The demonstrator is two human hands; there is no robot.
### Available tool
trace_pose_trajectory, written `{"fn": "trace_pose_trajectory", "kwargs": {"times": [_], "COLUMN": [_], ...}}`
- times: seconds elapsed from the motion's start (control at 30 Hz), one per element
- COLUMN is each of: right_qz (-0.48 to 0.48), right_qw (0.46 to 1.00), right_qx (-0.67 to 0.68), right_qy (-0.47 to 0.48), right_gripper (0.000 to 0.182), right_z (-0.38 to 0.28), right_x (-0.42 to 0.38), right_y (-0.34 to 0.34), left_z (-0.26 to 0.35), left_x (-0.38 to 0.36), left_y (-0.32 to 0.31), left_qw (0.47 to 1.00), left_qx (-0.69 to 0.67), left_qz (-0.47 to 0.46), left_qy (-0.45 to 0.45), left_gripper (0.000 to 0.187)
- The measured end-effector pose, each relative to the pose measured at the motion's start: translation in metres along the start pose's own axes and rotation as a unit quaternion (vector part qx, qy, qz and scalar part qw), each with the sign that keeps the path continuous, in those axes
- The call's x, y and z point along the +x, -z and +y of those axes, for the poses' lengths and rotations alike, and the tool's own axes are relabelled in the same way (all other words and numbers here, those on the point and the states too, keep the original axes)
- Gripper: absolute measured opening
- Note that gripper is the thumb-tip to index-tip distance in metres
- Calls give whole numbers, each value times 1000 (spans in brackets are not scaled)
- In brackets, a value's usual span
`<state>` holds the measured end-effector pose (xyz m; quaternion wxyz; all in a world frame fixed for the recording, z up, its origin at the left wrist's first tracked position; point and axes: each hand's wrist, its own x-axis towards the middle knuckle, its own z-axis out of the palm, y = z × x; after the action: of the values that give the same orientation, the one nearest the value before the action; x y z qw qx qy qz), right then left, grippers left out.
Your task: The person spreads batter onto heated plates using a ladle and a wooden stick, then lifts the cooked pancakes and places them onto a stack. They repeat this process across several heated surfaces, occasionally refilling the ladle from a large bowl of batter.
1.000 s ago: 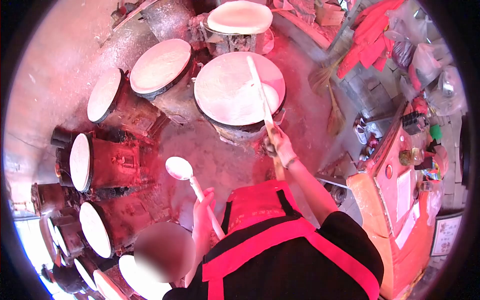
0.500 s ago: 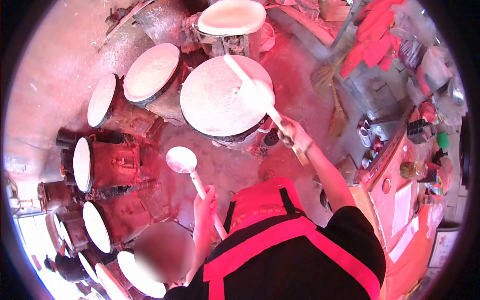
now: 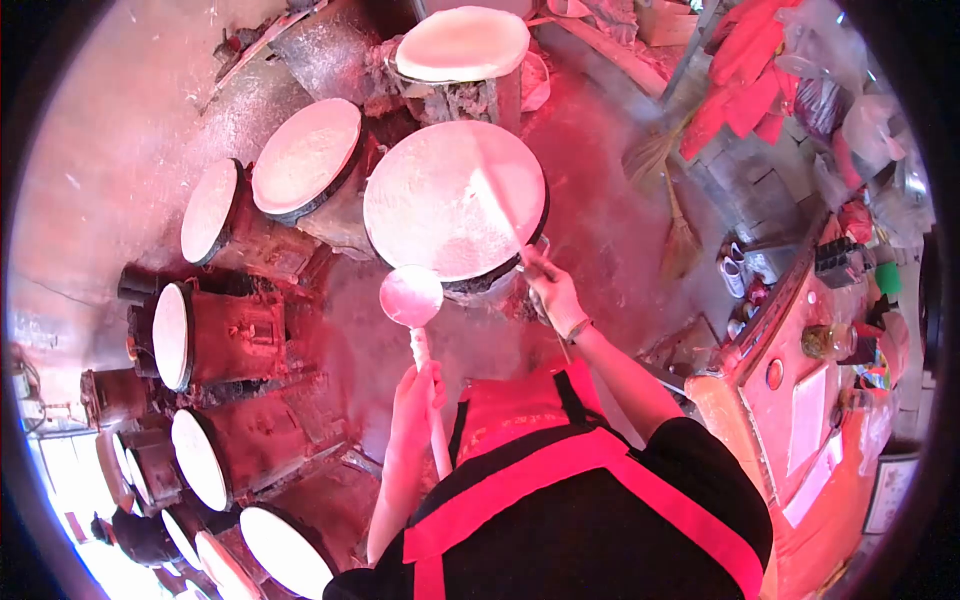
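Observation:
In my left hand [image 3: 418,395] is the handle of a long ladle [image 3: 411,296], its round pale bowl raised beside the near rim of a large round griddle. A pale layer covers most of the griddle's top [image 3: 450,200]. My right hand [image 3: 550,290] is closed round the handle of a thin flat stick [image 3: 507,208], which lies slanting over the right part of the griddle and looks blurred against the pale layer. A red apron [image 3: 525,405] covers the front of my body.
More round griddles on stands curve round the left, such as one at the upper left [image 3: 307,157] and one at the top [image 3: 463,44]. A cluttered table [image 3: 775,430] stands at the right. A broom [image 3: 680,235] and shoes [image 3: 733,272] are on the floor beyond.
My right hand has moved left and down, turning the stick to a thinner edge view. My left hand has raised the ladle up and right, closer to the griddle.

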<state>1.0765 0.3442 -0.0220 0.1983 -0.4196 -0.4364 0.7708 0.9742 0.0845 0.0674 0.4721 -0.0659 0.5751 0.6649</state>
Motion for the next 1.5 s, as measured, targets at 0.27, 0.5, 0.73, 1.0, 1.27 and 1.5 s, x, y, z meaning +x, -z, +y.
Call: {"fn": "trace_pose_trajectory", "kwargs": {"times": [0.27,0.5,0.73,1.0,1.27,1.5], "right_qz": [-9,-64,-54,-57,0,148], "right_qw": [1000,995,993,998,974,987], "right_qx": [-10,-75,74,-14,-176,-45], "right_qy": [-16,-8,-70,-2,140,39], "right_gripper": [30,34,36,38,37,37], "right_z": [-39,-25,17,-48,63,80], "right_x": [35,-38,-33,-56,-79,-101], "right_y": [24,60,19,8,-20,-59], "left_z": [16,46,37,98,113,122], "left_x": [17,103,166,91,83,48], "left_y": [-4,-26,-79,-20,43,120], "left_qw": [995,993,991,938,900,904], "left_qx": [36,82,58,-143,-183,-229], "left_qz": [-76,-85,-70,-247,-185,-141], "left_qy": [52,15,100,195,351,332], "left_gripper": [18,15,11,10,13,12]}}
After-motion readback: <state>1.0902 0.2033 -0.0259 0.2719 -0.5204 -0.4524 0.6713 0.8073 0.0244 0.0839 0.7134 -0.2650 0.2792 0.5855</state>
